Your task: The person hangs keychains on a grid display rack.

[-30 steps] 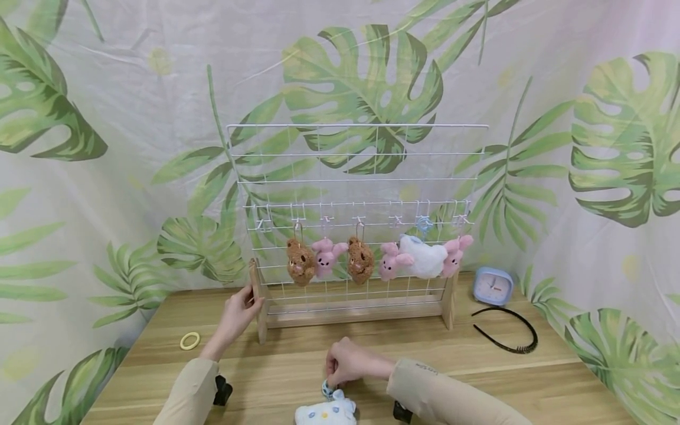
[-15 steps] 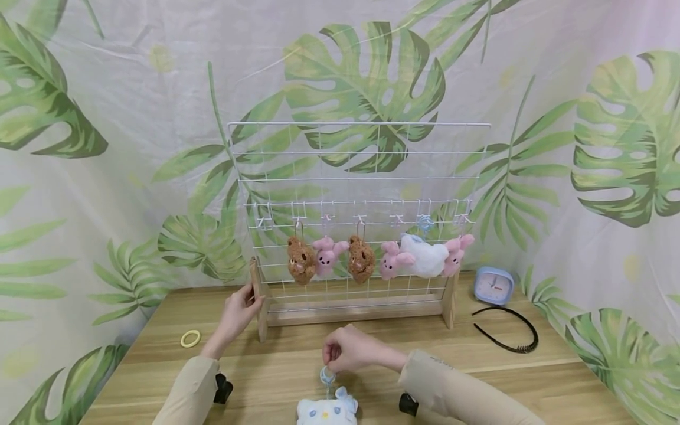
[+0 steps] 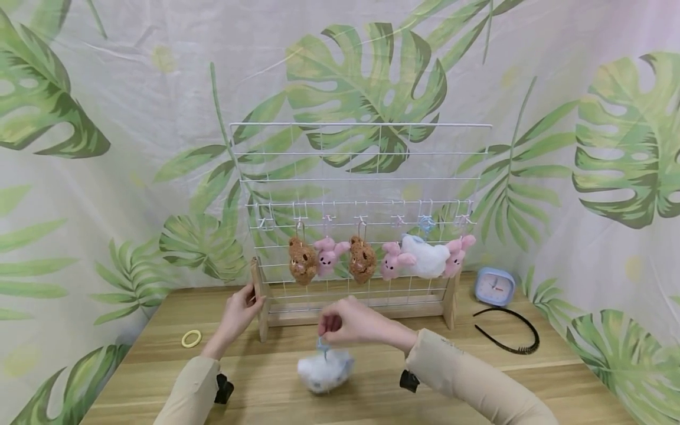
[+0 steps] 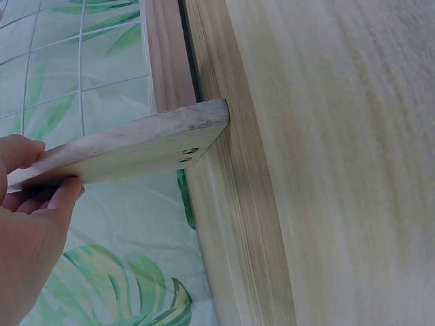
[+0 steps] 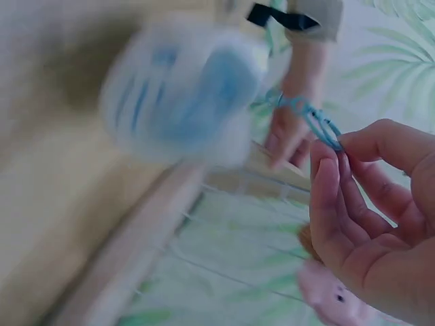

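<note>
My right hand [image 3: 353, 321] pinches the blue ring [image 5: 322, 128] of a white plush keychain [image 3: 325, 370] with blue details. The plush dangles below the fingers, over the tabletop, and looks blurred in the right wrist view. At the rack's left end, my left hand [image 3: 240, 311] grips the wooden side post [image 4: 136, 146] between thumb and fingers. On the white wire grid rack [image 3: 361, 179] hang brown bear plush keychains [image 3: 303, 261], pink rabbit plush keychains [image 3: 329, 255] and another white plush [image 3: 429, 258] with a blue ring.
Right of the rack stand a blue alarm clock [image 3: 494, 287] and a black headband [image 3: 523, 348]. A yellow ring [image 3: 191, 338] lies on the wooden table [image 3: 255, 389] at left. Behind everything hangs a leaf-patterned cloth [image 3: 159, 118].
My right hand has risen toward the rack with the white plush keychain, lifting it from the near edge of view. The left hand has stayed on the post.
</note>
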Available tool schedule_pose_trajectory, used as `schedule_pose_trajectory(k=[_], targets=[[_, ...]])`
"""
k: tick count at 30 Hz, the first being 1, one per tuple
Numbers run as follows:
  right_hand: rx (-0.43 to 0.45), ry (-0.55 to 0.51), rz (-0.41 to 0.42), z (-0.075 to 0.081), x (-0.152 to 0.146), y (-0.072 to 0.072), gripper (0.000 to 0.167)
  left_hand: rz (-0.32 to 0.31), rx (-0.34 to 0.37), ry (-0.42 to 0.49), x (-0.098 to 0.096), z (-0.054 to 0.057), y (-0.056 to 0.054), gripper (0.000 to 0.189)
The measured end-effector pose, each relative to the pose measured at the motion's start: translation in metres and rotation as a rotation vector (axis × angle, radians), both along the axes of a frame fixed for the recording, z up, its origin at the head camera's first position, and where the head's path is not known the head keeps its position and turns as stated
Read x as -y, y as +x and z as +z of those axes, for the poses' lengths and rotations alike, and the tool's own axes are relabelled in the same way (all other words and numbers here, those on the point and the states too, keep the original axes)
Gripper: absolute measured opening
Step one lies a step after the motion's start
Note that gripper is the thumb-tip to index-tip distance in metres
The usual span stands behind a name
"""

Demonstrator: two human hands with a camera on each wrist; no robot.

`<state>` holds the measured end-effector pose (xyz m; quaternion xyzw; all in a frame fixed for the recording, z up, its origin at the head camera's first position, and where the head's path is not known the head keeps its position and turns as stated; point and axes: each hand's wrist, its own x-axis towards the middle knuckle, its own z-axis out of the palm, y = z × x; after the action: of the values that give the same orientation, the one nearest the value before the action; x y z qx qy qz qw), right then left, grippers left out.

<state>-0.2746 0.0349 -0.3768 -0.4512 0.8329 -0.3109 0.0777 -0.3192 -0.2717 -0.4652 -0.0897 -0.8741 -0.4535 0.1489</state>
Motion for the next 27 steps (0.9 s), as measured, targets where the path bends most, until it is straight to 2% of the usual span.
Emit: schedule_pose_trajectory(k=[9, 16, 22, 27], targets=[[-0.213, -0.095, -0.031, 0.063, 0.012, -0.025, 0.008, -0.01, 0.026, 0.022, 0.001, -0.001, 0.0, 0.046], [-0.23, -0.116, -0.04, 0.109, 0.034, -0.035, 0.008, 0.006, 0.005, 0.018, 0.0, 0.0, 0.0, 0.042], [-0.26, -0.132, -0.038, 0.133, 0.054, -0.041, 0.009, 0.005, 0.032, 0.02, 0.0, -0.001, 0.0, 0.045], [-0.297, -0.145, -0.036, 0.143, 0.07, -0.046, 0.009, 0.033, -0.001, -0.004, 0.0, -0.004, -0.001, 0.036]])
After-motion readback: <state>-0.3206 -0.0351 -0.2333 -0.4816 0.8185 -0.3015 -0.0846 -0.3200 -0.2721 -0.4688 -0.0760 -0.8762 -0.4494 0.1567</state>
